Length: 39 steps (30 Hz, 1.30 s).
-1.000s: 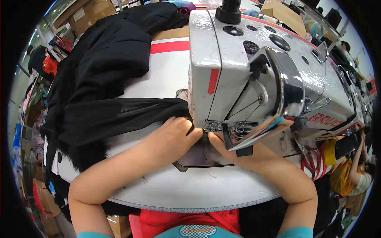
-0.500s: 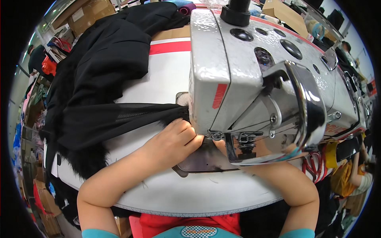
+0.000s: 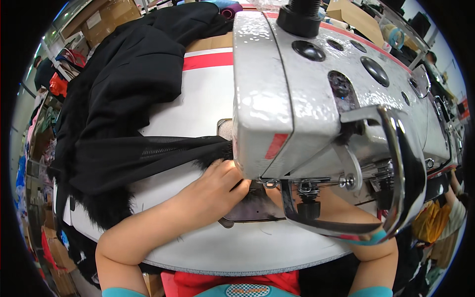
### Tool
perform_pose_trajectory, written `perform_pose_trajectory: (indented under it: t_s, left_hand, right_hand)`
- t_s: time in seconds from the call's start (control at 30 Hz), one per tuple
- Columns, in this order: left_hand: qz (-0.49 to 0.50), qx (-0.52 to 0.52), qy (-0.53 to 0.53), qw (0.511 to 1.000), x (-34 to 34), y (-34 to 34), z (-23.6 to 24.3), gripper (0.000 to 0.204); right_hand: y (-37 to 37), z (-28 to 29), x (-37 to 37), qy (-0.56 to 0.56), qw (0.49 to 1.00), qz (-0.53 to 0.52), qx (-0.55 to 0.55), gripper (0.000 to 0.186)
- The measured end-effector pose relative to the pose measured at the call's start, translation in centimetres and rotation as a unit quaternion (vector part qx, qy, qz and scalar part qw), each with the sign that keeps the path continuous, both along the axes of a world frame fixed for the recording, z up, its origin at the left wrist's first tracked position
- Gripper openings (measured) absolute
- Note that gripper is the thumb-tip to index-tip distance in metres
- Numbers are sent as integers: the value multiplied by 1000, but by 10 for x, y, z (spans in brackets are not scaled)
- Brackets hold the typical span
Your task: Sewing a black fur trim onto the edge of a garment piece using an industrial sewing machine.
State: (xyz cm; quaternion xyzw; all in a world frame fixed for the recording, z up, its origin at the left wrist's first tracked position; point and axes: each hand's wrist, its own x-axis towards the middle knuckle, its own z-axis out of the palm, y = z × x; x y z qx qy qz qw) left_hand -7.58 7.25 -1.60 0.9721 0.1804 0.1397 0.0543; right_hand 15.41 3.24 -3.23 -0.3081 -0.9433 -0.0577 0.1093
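A grey sewing machine stands over the white table. My left hand is closed at the machine's lower left, its fingers curled on the black fur-trimmed fabric, pressed down beside the needle area. A long sheer strip of that fabric runs leftward into a larger heap of black cloth. My right hand is under the machine head, largely hidden by its metal parts, with a little of the fingers showing near the dark metal plate; what it holds is hidden.
Cardboard boxes lie at the back left, an open box at the back right, and rolled cloth behind the table. Other people are at the far right and far left. A yellow cloth hangs at right.
The view has shifted, so the machine head looms larger and lower over my right hand, hiding more of it. My left hand stays bent at the fabric beside the needle area.
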Motion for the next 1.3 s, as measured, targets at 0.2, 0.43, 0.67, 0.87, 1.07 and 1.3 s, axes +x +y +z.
perform_pose_trajectory:
  t_s: [0.2,0.43,0.67,0.87,1.07,1.3]
  left_hand:
    - [-11,70,2,997,0,0,-5,33]
    - [5,90,5,996,3,-2,-1,32]
    - [-4,114,-29,993,6,-2,-10,29]
    - [-8,139,-88,986,7,7,-16,28]
    - [10,97,-37,995,5,4,-8,25]
    - [26,78,-97,992,9,6,-8,19]
  right_hand:
    - [5,4,-5,170,968,-28,-184,23]
    - [10,6,-10,239,949,-47,-198,23]
    - [13,5,-16,307,939,-53,-143,22]
    - [11,7,-13,284,933,-66,-210,22]
    - [10,1,-12,263,927,-72,-256,23]
    - [9,-2,-5,244,931,-74,-260,23]
